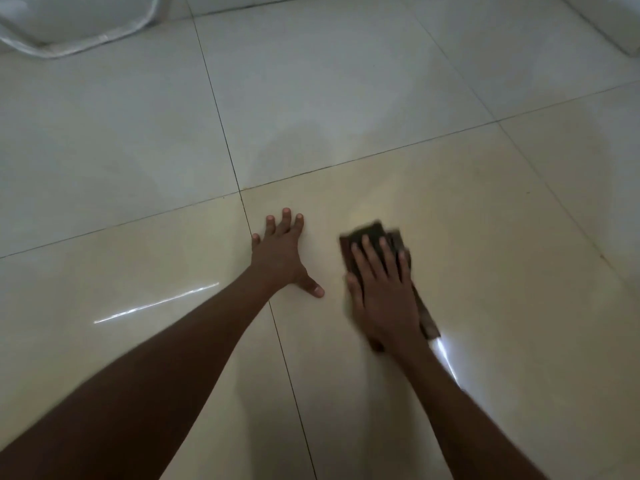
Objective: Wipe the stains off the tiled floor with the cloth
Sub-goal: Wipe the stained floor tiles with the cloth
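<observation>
A dark brown folded cloth (pixel 370 235) lies on the glossy cream tiled floor (pixel 485 220). My right hand (pixel 384 289) presses flat on top of it with straight fingers; the hand and cloth are blurred. Part of the cloth trails out to the right of my wrist. My left hand (pixel 282 254) rests flat on the tile to the left of the cloth, fingers spread, beside a dark grout line. No distinct stain shows on the tile around the cloth, only faint dull smears.
A white object with a clear plastic edge (pixel 69 32) stands at the far left. A white edge (pixel 620 26) shows at the far right corner. Dark grout lines (pixel 221 126) cross the floor, and bright light streaks reflect off the tiles.
</observation>
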